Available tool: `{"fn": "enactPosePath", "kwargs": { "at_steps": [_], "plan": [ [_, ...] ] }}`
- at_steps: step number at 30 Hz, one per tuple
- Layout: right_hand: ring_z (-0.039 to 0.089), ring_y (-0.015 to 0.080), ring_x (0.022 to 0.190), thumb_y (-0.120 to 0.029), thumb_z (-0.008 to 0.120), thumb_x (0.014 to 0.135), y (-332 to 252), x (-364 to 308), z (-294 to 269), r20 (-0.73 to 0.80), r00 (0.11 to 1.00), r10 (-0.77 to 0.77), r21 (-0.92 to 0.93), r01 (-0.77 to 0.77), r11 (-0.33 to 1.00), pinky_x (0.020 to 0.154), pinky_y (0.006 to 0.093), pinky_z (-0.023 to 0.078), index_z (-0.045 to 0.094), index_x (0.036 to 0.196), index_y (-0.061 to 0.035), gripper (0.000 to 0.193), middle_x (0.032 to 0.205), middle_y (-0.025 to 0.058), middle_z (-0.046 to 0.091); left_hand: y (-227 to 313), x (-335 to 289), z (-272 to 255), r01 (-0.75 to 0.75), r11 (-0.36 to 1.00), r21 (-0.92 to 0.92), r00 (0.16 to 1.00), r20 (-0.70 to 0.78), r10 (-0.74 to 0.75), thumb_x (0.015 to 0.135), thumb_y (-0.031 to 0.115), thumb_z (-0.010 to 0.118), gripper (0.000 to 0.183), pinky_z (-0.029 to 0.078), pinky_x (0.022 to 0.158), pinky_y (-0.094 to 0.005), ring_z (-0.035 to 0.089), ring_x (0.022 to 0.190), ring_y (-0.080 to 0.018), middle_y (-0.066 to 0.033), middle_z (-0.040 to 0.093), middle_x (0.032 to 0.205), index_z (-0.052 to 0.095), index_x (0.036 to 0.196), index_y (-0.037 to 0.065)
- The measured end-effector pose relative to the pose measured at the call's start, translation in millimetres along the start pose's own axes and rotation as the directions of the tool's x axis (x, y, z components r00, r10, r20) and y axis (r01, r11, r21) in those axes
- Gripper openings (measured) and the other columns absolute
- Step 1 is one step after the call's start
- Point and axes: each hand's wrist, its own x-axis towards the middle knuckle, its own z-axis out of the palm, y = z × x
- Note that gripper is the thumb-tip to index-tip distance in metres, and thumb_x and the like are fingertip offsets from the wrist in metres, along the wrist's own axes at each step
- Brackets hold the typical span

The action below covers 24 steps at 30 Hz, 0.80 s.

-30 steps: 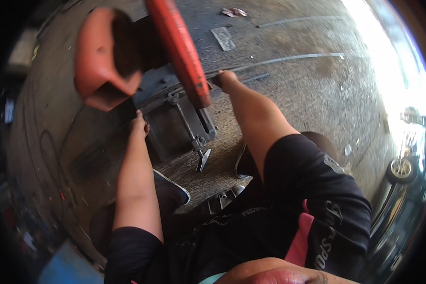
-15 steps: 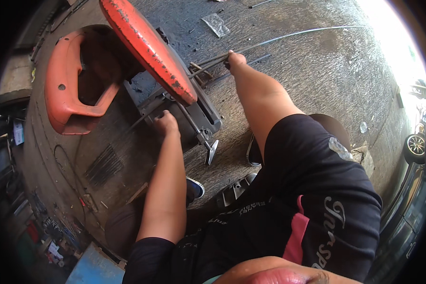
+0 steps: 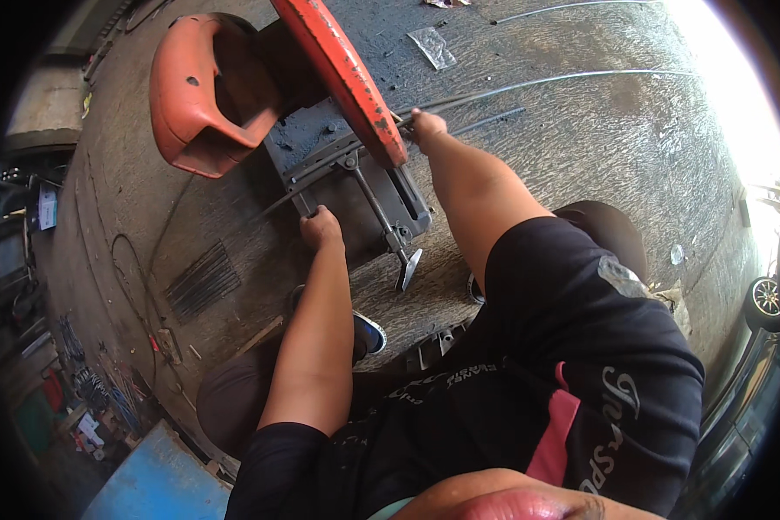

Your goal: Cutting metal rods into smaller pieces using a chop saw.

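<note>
Steel rods, thin and long, lie across the concrete floor and run from the upper right down and leftward into the vise of a cut-off saw, passing under its orange blade guard. Their long axis crosses the saw's dark base almost at right angles to the guard. The right hand sits on the rods just right of the guard, fingers closed around them. The left hand is on the near side of the base, where the rod ends come out; its fingers are curled over the base edge or a rod end there, and I cannot tell which. So the rods lie between the two hands, with the right hand nearer the cutting line.

A clamp screw with a flat handle slants from the base toward the person, just right of the left hand. Behind the guard stands the orange motor housing. A bundle of short cut rods lies on the floor to the left, well apart from the hands. A blue-edged shoe shows beneath the left forearm.
</note>
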Motion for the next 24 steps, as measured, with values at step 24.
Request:
{"fn": "enactPosePath", "kwargs": {
  "at_steps": [24],
  "plan": [
    [0.060, 0.0330, 0.100, -0.045, 0.033, 0.094, -20.2, -14.1, -36.2, -0.163, 0.986, 0.022, -0.294, -0.070, 0.953, 0.083, 0.0389, 0.048, 0.060, 0.105, 0.0046, 0.057, 0.101, 0.0210, 0.064, -9.1, 2.1, 5.2, -0.120, 0.963, 0.240, 0.992, -0.020, 0.128, 0.078, 0.029, 0.056, 0.038, 0.048, 0.081, -0.0438, 0.062, 0.089, -0.0372, -0.0235, 0.064, 0.095, 0.055, 0.098, -0.003]
  ]
}}
